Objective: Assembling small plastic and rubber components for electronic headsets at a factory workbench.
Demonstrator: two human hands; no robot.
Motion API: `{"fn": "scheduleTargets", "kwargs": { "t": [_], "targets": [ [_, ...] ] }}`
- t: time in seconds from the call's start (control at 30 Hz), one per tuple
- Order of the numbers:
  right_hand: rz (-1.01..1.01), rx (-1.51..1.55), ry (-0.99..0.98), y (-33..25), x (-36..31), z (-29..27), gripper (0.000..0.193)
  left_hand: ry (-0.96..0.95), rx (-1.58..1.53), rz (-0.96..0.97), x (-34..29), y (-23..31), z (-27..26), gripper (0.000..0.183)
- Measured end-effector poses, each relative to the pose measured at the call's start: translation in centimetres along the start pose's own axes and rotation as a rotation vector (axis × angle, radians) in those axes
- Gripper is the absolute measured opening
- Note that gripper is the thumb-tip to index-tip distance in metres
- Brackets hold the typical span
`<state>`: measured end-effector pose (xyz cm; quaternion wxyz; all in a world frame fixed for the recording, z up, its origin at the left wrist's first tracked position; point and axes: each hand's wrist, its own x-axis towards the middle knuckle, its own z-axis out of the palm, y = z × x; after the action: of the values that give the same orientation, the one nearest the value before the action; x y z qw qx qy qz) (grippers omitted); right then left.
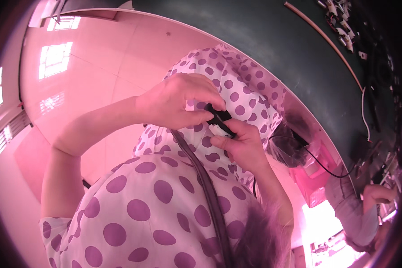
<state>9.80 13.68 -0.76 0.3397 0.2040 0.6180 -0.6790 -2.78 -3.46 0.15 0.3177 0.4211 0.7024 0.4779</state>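
Over my lap, covered by a white garment with purple dots [140, 210], both my hands meet on a small black object [219, 117] with a whitish part [218, 130] along its near side. My left hand [176, 100] pinches its upper left end between thumb and fingertips. From the right, my right hand [244, 145] grips the lower end, thumb against the whitish part. The fingers hide part of it, and its exact kind I cannot make out. A dark strap [201, 172] runs down the garment below my left hand.
A dark green table [236, 31] curves along the far and right side. On it lie a brown rod [328, 38], a white cord [366, 118] and several small white parts [341, 29]. A pink stool [315, 178] stands beneath its edge. Another person's hand [379, 195] is at right.
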Motion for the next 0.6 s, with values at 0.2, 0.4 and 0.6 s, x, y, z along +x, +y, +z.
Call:
{"fn": "scheduleTargets", "kwargs": {
  "t": [0.2,0.4,0.6],
  "targets": [
    [0.017,-0.004,-0.008,0.36,0.11,0.31,0.022,-0.083,0.144,0.07,-0.28,-0.03,0.36,0.02],
    [-0.04,-0.058,-0.016,0.51,-0.02,0.5,0.022,-0.153,0.205,0.085,-0.16,0.17,0.58,0.022],
    [0.121,0.157,-0.065,-0.34,-0.09,-0.48,0.018,-0.282,0.176,0.021,0.55,-0.4,0.12,0.032]
  ]
}}
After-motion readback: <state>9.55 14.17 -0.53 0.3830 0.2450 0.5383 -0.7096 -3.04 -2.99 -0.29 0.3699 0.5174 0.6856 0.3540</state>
